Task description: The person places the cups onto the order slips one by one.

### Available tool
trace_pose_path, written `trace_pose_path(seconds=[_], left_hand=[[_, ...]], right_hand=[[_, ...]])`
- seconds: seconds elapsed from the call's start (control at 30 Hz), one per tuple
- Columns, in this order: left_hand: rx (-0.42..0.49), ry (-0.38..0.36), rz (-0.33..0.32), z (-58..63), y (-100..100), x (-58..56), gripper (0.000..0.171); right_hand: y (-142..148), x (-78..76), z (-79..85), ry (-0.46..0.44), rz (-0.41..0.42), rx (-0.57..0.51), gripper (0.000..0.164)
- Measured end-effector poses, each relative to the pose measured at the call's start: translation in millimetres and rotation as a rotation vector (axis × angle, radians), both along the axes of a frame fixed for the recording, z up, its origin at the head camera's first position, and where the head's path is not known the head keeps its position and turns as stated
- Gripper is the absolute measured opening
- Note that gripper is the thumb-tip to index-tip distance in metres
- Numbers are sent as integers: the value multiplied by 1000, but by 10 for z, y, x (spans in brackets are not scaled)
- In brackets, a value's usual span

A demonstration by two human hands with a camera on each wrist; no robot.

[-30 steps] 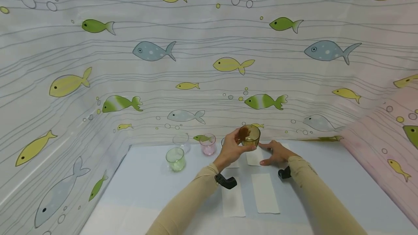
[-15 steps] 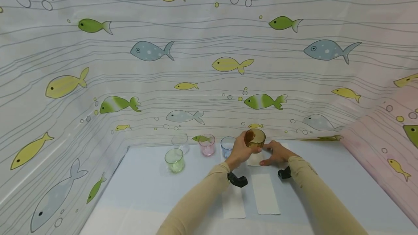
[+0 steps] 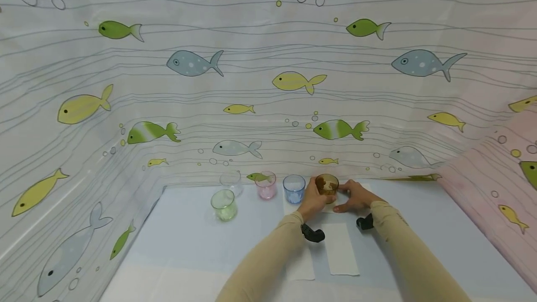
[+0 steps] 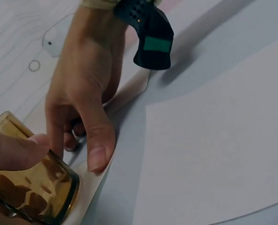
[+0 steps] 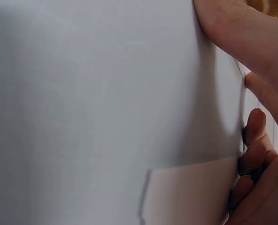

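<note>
My left hand (image 3: pixel 312 201) grips an amber glass (image 3: pixel 327 184) low at the back of the table, over a white paper sheet (image 4: pixel 88 190). In the left wrist view my left thumb (image 4: pixel 17 152) lies along the amber wall. Just right of the glass, my right hand (image 3: pixel 356 197) rests on the sheet, thumb and fingers spread, the thumb tip at its edge. Left of the amber glass, a blue glass (image 3: pixel 294 191) stands on another white sheet. In the right wrist view the fingers (image 5: pixel 256 124) of my right hand show at the right edge.
Further left stand a pink glass (image 3: pixel 266 188), a green glass (image 3: pixel 224 206) and a clear glass (image 3: pixel 230 183). Two white paper sheets lie nearer me, including the right-hand sheet (image 3: pixel 342 250). A fish-patterned curtain (image 3: pixel 251 125) rises behind the table (image 3: pixel 176 232).
My left hand has moved right and down with the amber glass, from above the table to the back sheet. The blue glass has come into full view. My right hand has stayed put.
</note>
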State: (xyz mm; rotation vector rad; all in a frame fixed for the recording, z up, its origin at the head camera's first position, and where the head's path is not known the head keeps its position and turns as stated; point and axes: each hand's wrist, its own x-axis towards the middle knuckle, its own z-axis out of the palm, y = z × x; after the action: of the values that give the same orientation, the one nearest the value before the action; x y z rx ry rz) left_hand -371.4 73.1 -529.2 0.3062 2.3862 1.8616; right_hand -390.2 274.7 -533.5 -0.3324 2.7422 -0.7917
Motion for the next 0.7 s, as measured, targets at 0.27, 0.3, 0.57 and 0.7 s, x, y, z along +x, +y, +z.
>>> trace_pose_path(seconds=[0.27, 0.3, 0.57, 0.7], left_hand=[[-6, 70, 11, -153, 12, -50, 75], [-12, 80, 8, -158, 7, -52, 75], [-76, 110, -9, -193, -18, -40, 79], [-68, 103, -5, -203, -6, -39, 79]], right_hand=[[-7, 3, 8, -1, 1, 3, 99], [-12, 10, 24, -2, 1, -2, 99], [-24, 59, 49, -7, -10, -14, 98], [-20, 55, 45, 3, 0, -10, 99]])
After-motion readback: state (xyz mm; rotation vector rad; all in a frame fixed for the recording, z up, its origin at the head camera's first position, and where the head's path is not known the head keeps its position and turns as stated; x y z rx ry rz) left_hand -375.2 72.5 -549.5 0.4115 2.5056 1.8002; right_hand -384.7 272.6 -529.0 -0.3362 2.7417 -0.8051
